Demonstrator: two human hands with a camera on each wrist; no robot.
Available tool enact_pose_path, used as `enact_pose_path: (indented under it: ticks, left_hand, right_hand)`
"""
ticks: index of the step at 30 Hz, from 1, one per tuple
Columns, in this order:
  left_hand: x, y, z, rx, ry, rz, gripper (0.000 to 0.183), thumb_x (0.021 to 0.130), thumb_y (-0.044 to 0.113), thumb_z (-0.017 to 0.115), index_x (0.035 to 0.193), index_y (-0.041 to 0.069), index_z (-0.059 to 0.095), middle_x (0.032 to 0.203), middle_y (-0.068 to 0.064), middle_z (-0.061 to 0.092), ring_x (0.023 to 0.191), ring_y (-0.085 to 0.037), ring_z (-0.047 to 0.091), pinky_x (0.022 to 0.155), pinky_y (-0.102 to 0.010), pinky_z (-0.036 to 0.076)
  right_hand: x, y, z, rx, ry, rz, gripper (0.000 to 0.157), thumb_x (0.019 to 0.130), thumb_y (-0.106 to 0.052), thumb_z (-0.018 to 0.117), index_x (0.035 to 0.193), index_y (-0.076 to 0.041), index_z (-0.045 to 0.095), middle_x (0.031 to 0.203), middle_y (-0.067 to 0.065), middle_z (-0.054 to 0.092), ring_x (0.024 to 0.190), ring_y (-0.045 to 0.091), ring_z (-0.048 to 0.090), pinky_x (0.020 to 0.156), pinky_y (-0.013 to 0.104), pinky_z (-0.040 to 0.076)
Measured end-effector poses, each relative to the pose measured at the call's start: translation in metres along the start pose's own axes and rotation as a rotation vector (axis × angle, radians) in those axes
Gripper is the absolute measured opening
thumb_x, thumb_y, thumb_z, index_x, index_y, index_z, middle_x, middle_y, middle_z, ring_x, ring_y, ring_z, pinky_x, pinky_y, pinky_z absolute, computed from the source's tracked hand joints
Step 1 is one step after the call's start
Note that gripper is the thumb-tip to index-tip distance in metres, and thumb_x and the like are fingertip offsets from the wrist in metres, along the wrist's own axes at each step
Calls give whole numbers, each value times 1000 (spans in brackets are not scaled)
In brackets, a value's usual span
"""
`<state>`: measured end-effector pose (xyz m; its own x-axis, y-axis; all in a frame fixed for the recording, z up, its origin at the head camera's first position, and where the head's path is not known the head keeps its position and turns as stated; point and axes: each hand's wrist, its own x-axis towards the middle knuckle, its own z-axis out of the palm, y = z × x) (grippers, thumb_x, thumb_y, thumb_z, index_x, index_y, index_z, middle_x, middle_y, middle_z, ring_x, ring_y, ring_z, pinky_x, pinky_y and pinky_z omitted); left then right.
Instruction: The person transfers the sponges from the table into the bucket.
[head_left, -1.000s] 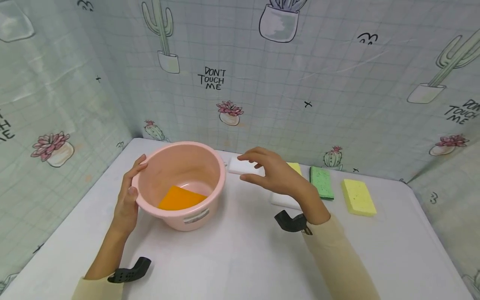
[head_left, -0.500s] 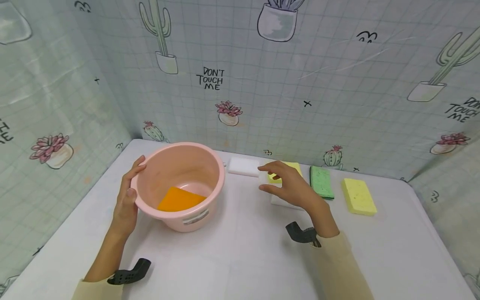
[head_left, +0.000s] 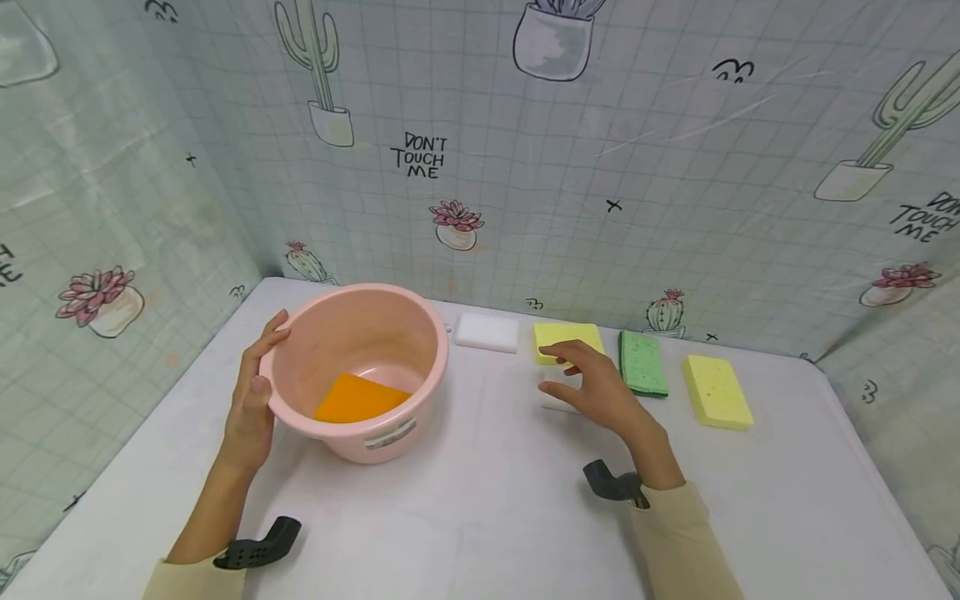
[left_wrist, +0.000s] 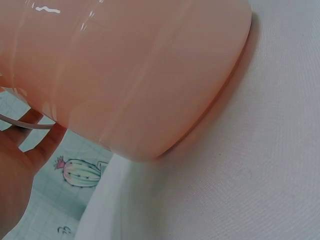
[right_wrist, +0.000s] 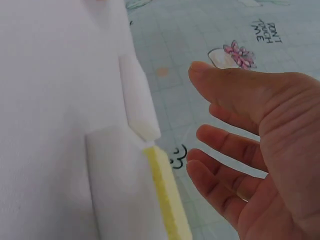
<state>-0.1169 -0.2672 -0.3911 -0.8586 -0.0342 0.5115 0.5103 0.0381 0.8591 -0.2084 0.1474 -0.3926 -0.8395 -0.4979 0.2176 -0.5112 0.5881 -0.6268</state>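
Observation:
In the head view my left hand (head_left: 251,408) holds the left side of a pink plastic bucket (head_left: 367,333) at its rim. An orange sponge (head_left: 358,400) lies inside on the bottom. To the right, my right hand (head_left: 600,392) hovers with fingers relaxed and apart, nothing between them. It partly covers a white sponge (head_left: 553,403) and the front edge of a yellow sponge (head_left: 572,333). The right wrist view shows that white sponge (right_wrist: 122,185) beside the yellow one (right_wrist: 167,195), both apart from the fingers.
Another white sponge (head_left: 487,332) lies between the bucket and the yellow sponge, along the table's back. Further right are a green sponge (head_left: 642,363) with a dark underside and a second yellow sponge (head_left: 716,392). A cactus-print curtain (head_left: 525,208) surrounds the white table (head_left: 480,517).
My right hand has drawn away from the bucket, rightward and slightly nearer, uncovering the back white sponge and most of the yellow one. The left hand and bucket have barely shifted.

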Motion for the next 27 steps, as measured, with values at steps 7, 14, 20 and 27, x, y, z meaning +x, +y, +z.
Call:
enact_pose_path:
  ticks: [7, 14, 20, 27]
  left_hand:
    - [0, 0, 1, 12, 3, -4, 54, 90, 35, 41, 134, 5, 32, 147, -5, 13, 132, -24, 12, 98, -22, 29]
    - [0, 0, 2, 19, -7, 0, 54, 90, 35, 41, 134, 4, 31, 147, -5, 13, 132, -24, 13, 99, -22, 29]
    - [1, 0, 0, 9, -4, 11, 54, 90, 35, 41, 134, 3, 31, 147, -6, 13, 132, -25, 13, 99, -22, 29]
    - [1, -1, -1, 22, 5, -1, 53, 90, 33, 41, 133, 4, 32, 147, -5, 13, 132, -24, 14, 97, -21, 31]
  right_hand:
    - [-7, 16, 5, -33, 7, 47, 54, 73, -29, 72, 121, -10, 55, 117, 1, 51, 97, 24, 51, 78, 35, 47]
    - [-18, 32, 3, -112, 23, 65, 52, 73, -33, 72, 118, -13, 57, 118, 1, 51, 101, 21, 50, 82, 37, 44]
    - [-30, 41, -9, -138, 43, 60, 52, 70, -33, 74, 116, -15, 57, 119, 2, 51, 113, 24, 42, 89, 46, 37]
    - [-43, 54, -11, -156, 56, 18, 57, 69, -34, 75, 119, -15, 56, 124, 4, 47, 114, 25, 34, 87, 45, 34]
